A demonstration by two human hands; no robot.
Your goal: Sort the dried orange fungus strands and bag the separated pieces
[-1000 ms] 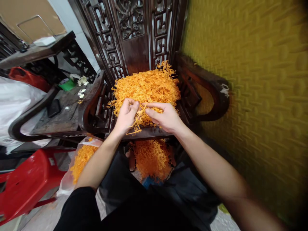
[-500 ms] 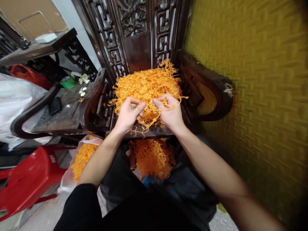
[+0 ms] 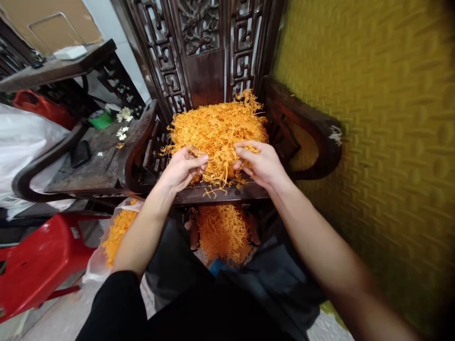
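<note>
A heap of orange branching strands lies on the seat of a dark carved wooden chair. At the heap's front left, my left hand has thumb and fingers pinched on orange strands. My right hand is at the front right, fingers curled and thumb near the index finger, with orange bits by the fingertips; what it grips is too small to name. Between the hands a thicker orange stem hangs over the front of the heap. Below the seat, between my legs, sits another orange pile.
To the left are a clear bag of orange pieces, a red plastic chair, and a dark wooden seat holding green tape, a black phone-like object and white flowers. A yellow textured surface stands at right.
My hands have moved apart, the right one outward to the right and the left one slightly left. The long stem that reached my right hand now lies lower, between the hands.
</note>
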